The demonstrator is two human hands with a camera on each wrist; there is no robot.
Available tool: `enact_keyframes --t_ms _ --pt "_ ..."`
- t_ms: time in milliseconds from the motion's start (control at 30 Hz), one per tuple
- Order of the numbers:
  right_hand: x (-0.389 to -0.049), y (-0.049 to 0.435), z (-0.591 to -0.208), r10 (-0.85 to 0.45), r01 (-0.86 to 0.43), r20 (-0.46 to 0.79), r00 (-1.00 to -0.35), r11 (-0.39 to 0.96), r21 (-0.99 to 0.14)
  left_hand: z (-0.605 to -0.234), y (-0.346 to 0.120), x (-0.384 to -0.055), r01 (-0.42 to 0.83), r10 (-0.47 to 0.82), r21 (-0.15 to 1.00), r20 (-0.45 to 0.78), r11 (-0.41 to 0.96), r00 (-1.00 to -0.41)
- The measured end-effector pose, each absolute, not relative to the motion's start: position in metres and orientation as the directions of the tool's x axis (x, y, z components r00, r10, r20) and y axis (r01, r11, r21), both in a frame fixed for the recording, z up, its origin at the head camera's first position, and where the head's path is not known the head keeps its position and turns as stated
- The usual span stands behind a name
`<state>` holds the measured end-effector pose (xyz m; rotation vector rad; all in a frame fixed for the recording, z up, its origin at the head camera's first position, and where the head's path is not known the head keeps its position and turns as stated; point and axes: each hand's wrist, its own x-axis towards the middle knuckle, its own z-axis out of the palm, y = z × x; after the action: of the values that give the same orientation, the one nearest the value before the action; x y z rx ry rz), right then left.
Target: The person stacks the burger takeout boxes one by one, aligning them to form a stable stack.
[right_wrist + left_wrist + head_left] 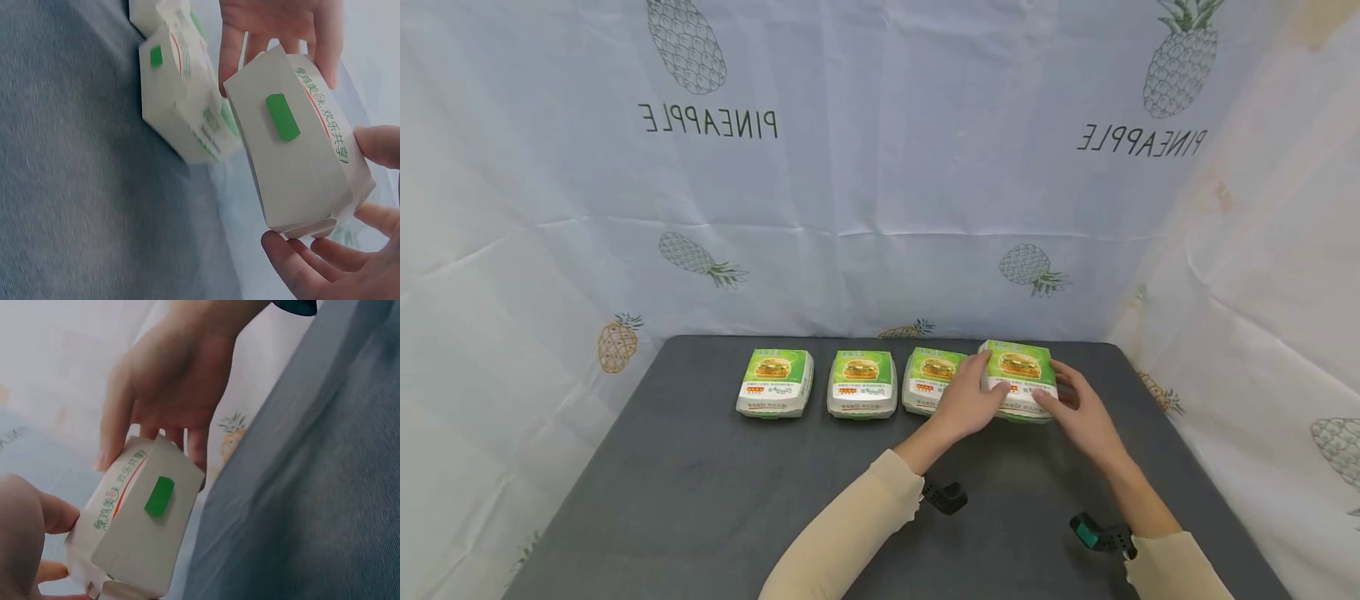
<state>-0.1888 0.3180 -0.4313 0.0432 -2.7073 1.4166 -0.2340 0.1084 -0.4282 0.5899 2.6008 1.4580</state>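
A white curtain fills the upper frame, its top pineapple prints cut off by the edge. Below it spreads the dark table, its near edge beyond the bottom of the frame. The left sleeve enters at bottom centre and the right sleeve at lower right, both cut off.

The left hand reaches up and to the right, thumb on the near face of the held box, fingers along its left side. The right hand slants up and to the left, thumb on the same face, fingers around the right side, their tips hidden in the head view. Both hands grip the box between them.

That box is right of centre, rightmost in the row, and looks raised; its underside is out of sight. Its burger picture faces up, green end toward the top of the frame; its long side runs left to right, dipping slightly rightward.

Three other boxes stand to its left, the nearest partly covered by the left hand. The small print is hard to read. In the right wrist view, a green tab shows on the held box's near face.
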Motion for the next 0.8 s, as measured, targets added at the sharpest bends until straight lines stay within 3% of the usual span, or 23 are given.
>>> enact_keyframes --t_ms 800 --pt "-0.178 0.263 -0.421 -0.209 -0.21 0.13 -0.969 0.427 -0.879 -0.428 0.01 -0.206 0.326 0.387 0.896 0.198 0.301 -0.9"
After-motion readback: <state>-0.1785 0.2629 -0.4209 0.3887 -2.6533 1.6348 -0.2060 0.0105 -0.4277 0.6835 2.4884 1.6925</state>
